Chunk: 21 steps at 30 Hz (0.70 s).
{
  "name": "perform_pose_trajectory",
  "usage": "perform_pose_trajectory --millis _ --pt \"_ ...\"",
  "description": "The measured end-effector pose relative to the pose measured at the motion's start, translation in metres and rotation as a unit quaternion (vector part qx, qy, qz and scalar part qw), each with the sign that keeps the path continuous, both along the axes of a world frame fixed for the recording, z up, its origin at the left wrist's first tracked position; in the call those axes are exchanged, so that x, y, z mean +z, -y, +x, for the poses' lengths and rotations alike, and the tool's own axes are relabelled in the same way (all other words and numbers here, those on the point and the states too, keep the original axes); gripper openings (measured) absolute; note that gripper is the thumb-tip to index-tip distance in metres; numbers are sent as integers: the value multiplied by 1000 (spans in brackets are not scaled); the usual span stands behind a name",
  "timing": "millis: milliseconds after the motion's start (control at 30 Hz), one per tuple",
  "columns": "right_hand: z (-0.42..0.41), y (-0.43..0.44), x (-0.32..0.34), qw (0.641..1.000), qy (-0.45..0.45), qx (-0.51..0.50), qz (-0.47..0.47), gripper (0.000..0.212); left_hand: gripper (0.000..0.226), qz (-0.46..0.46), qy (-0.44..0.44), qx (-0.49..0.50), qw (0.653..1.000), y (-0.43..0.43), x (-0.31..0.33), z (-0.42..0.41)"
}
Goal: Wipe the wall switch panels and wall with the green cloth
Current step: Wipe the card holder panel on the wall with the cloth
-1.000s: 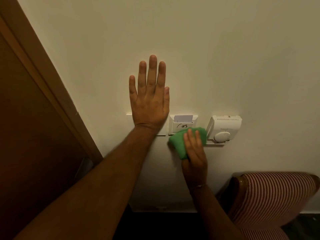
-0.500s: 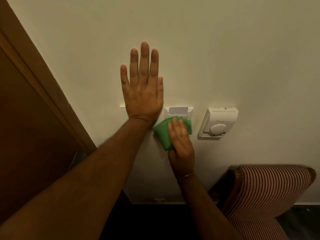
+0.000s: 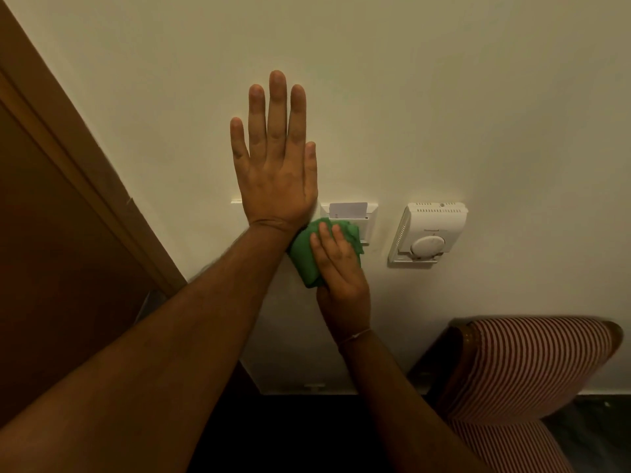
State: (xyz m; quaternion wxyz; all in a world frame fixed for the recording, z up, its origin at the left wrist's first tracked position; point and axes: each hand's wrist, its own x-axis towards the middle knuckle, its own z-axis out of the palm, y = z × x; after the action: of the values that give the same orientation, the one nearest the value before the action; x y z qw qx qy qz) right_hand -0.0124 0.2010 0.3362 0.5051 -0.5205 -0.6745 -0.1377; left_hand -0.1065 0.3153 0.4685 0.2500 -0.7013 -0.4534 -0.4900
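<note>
A hotel room: key-card switch [image 3: 351, 218], wall thermostat [image 3: 428, 233], striped chair [image 3: 532, 367], wooden door frame [image 3: 85, 172].

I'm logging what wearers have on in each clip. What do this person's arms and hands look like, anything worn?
Both forearms are bare, no sleeves in view. The left hand shows no ring or watch. The right hand has a thin, light thread-like band around the wrist. No gloves.

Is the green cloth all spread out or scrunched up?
Scrunched up. The green cloth is a thick folded wad under the right hand, pressed on the card switch panel.
</note>
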Motion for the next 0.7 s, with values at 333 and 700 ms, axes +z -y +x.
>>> perform_pose_trajectory --millis 333,700 --pt "-8 5 6 982 -173 -66 21 67 64 3 -2 -20 1000 5 0 0" --pt "14 3 -3 998 -38 -40 24 44 61 3 10 -17 1000 5 0 0"
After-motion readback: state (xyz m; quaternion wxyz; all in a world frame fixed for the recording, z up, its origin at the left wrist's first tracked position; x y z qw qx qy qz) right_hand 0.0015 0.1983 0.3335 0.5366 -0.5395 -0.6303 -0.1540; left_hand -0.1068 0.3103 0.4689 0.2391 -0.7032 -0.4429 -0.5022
